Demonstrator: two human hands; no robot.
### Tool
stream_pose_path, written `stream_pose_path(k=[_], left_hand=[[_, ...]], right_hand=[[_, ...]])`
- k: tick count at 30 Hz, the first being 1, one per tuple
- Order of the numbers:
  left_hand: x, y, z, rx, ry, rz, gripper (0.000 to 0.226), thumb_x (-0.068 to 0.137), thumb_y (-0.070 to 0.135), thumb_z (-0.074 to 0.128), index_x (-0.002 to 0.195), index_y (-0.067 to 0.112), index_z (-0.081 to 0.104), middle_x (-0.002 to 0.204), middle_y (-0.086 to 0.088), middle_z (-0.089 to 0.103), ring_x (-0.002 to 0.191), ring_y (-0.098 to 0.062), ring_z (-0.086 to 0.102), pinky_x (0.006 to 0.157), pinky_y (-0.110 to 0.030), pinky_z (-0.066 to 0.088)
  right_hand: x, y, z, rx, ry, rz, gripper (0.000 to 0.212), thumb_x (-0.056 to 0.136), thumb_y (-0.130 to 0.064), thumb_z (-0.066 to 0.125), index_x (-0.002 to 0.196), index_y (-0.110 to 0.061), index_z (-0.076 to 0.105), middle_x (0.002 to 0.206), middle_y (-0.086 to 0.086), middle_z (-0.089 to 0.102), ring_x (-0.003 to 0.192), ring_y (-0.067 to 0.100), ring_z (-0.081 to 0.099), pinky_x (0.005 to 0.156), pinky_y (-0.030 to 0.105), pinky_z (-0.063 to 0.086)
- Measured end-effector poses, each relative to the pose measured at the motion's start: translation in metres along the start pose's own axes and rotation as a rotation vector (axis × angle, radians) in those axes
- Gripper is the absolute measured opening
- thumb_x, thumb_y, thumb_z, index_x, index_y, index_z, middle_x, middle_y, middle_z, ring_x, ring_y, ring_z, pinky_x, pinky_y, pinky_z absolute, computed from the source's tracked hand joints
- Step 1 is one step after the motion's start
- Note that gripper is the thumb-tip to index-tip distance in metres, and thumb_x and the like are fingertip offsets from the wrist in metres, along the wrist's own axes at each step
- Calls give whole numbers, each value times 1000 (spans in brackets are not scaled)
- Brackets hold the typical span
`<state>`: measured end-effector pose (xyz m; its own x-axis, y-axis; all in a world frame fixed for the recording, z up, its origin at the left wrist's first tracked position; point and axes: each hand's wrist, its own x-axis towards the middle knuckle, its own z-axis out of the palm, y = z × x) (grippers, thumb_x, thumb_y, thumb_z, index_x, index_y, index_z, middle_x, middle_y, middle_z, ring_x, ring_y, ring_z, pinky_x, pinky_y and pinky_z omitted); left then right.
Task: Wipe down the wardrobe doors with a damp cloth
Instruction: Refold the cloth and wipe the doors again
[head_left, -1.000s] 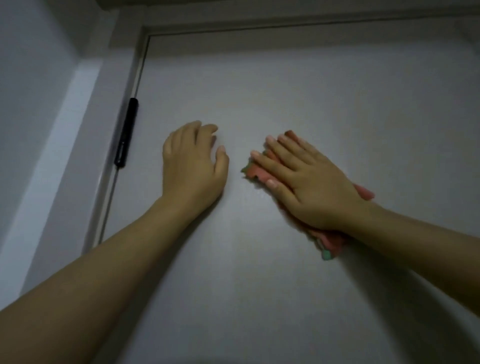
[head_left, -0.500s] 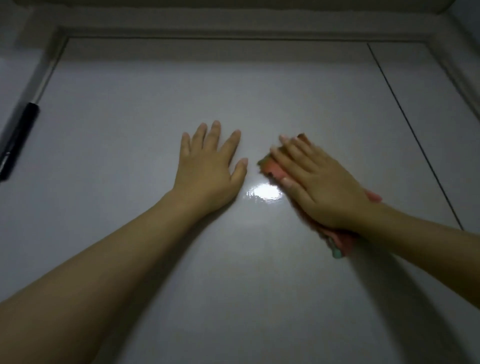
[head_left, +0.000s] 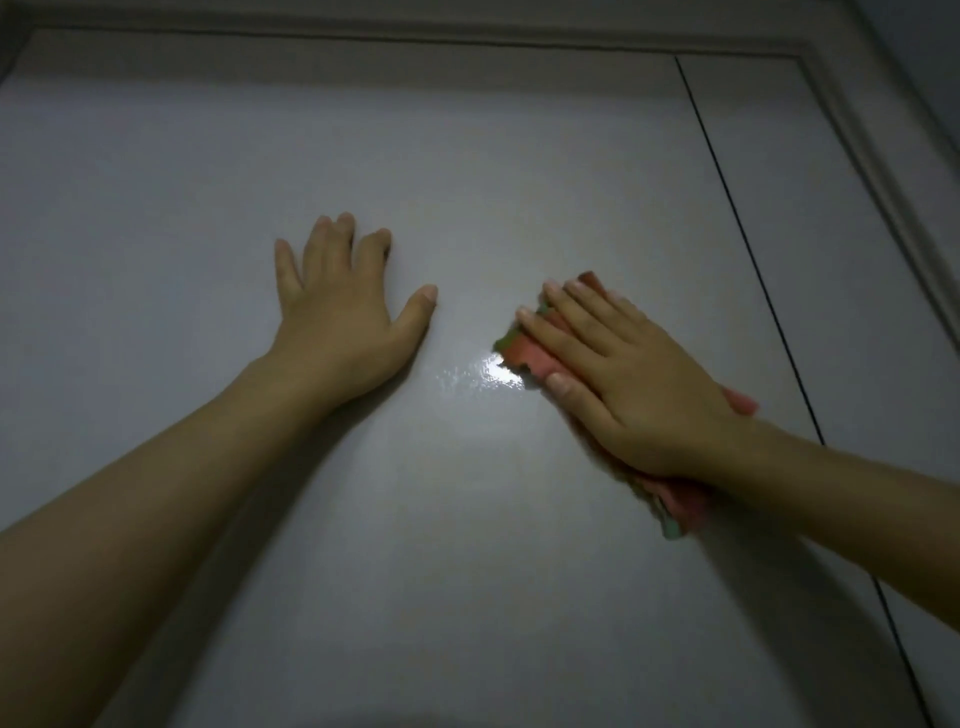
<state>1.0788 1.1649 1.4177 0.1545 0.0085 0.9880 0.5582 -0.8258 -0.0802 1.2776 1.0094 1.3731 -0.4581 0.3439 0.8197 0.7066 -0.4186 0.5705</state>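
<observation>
Two hands lay against one large pale wardrobe door, and one cloth was in use. The left hand rested flat on the door panel, its fingers straight and spread apart, the thumb angled out to the side, holding nothing. The right hand pressed flat on the single pink cloth, its fingers straight and close together over the fabric, not curled round it. The cloth sat between that palm and the door, nearer the door's right edge than its left; one end showed past the fingertips with a greenish trim, and another end stuck out below the wrist. One wet, shiny patch glistened on the door just beside the cloth, between the two hands. One dark vertical seam marked the door's right edge, with a second, narrower door panel beyond it.
</observation>
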Motion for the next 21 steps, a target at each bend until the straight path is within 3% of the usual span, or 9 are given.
stream_pose_path(k=[2,3,5,7,10,12,15,17,21], left_hand=[[-5,19,5,-17,3,50,78,82,60,19,151,24,15,160,-12,0,147,-22,-8,115,-48,-14],[-7,28,7,-29,-3,78,77,83,60,19,151,26,13,160,-10,-3,147,-20,-9,115,-47,-14],[-8,46,11,-42,-22,115,73,86,59,18,152,28,9,160,-7,-7,146,-19,-12,116,-46,-14],[-4,63,14,-41,-38,141,65,95,56,21,152,30,6,160,-6,-10,146,-20,-13,116,-46,-14],[-1,84,23,-54,-59,152,61,98,52,23,152,32,3,160,-4,-11,146,-21,-14,116,-45,-13],[0,90,30,-27,-91,151,66,93,62,17,151,35,2,160,-3,-11,146,-21,-15,116,-46,-15],[-2,91,34,16,-104,136,82,78,72,10,151,35,3,160,-4,-10,145,-23,-17,115,-48,-15],[-2,92,33,30,-107,130,88,74,75,11,151,34,2,160,-5,-11,145,-24,-17,115,-49,-15],[-1,95,30,61,-125,139,92,72,77,11,151,32,0,159,-7,-13,145,-26,-19,114,-51,-14]], right_hand=[[16,40,-1,-92,59,12,53,100,-35,18,146,-15,35,151,12,32,142,30,24,119,42,9],[24,65,-3,-80,68,146,55,99,-35,17,146,-14,35,150,16,34,140,33,27,118,43,10],[36,103,-6,-32,110,515,61,96,-43,10,150,-17,23,156,15,21,145,30,16,119,42,5],[39,100,-7,-6,101,661,63,96,-45,9,152,-17,14,159,12,12,147,26,7,119,41,1],[8,56,-7,-29,73,407,57,99,-41,11,152,-18,14,159,5,9,147,21,4,119,36,-3],[-34,30,-5,-22,11,212,56,100,-42,12,152,-22,13,157,-1,2,147,14,-1,119,31,-5],[-62,62,-15,-41,-25,158,54,100,-43,14,150,-21,15,156,-1,9,146,13,5,118,27,-3],[-58,109,-16,-78,15,333,60,97,-44,9,150,-17,21,156,8,20,145,22,14,119,33,1],[-42,143,-15,-36,98,820,66,96,-44,6,151,-10,15,158,15,15,146,28,9,120,42,2]])
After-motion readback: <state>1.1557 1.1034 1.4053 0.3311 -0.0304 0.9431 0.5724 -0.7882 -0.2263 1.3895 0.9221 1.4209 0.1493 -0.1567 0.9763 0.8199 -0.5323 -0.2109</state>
